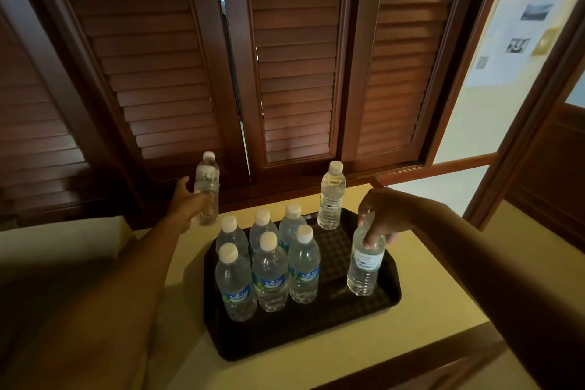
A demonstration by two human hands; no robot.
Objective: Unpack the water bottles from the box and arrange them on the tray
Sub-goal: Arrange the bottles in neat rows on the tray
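Over tray [373, 310]: right hand [384, 215] fingers [368, 239] gripping bottle [364, 263] top.

Hands [190, 203] gripping bottles [207, 190], six bottles on tray [364, 310]

Right-held bottle [364, 258] cap hidden.

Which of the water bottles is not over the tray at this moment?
The bottle gripped by the left hand. It is held in the air left of the tray; all others stand on it.
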